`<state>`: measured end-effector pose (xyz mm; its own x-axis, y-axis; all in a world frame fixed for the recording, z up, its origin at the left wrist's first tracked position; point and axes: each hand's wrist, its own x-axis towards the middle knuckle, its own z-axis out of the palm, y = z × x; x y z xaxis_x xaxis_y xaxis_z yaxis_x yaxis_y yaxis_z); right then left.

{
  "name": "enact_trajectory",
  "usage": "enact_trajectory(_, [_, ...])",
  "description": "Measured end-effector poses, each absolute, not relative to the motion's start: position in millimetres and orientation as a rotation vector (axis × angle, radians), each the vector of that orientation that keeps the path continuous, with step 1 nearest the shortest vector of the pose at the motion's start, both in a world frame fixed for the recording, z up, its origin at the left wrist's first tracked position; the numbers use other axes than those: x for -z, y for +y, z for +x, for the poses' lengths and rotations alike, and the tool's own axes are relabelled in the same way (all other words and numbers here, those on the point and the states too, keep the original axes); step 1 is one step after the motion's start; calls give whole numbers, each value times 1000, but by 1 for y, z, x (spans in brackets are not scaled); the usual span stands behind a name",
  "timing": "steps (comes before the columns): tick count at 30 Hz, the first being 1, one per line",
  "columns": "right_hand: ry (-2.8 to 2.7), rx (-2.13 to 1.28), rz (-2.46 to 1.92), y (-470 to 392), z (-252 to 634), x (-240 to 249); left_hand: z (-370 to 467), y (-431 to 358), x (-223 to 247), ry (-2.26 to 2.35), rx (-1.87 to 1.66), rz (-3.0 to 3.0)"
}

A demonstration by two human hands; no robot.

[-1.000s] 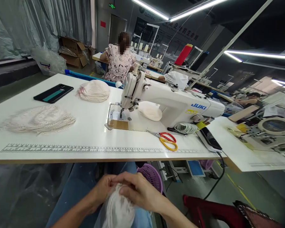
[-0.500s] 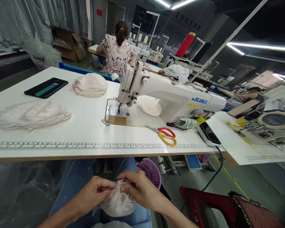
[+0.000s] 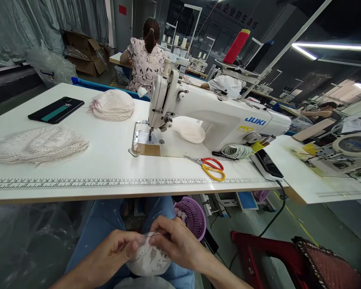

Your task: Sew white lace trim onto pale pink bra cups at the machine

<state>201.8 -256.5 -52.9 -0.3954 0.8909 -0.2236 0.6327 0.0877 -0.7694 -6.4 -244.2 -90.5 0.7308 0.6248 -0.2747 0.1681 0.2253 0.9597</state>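
Over my lap, a white lace fabric piece [image 3: 150, 261] with a rounded, cup-like shape hangs between my hands. My left hand [image 3: 120, 249] pinches its upper left edge between thumb and fingers. On the other side, my right hand [image 3: 176, 243] grips the top edge with thumb and bent fingers. The fingertips of both hands are close together at that edge. Behind them on the table stands a white sewing machine [image 3: 210, 104], with a pale fabric piece [image 3: 191, 131] lying under its arm. Scissors [image 3: 210, 166] with red and yellow handles lie in front of it.
A stack of lace pieces [image 3: 39, 146] and a stack of pale rounded pieces [image 3: 112, 105] lie on the left of the table, near a black phone [image 3: 57, 110]. Below the table sits a purple basket [image 3: 195, 218]. A red stool [image 3: 249, 249] stands at the right. Co-workers sit beyond.
My left hand has shifted slightly left and lower along the lace piece's edge. My right hand keeps its pinch. The whole view has tilted a little.
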Motion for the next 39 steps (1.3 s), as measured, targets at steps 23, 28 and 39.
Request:
enact_trajectory(23, [-2059, -1329, -940, -247, 201, 58, -18, -238, 66, 909, -213, 1474])
enact_trajectory(28, [-2010, -1421, -1021, -249, 205, 65, -18, -239, 61, 1042, -81, 1532])
enact_trajectory(39, [-2008, -1549, -1132, -251, 197, 72, -23, -241, 60, 964, -102, 1479])
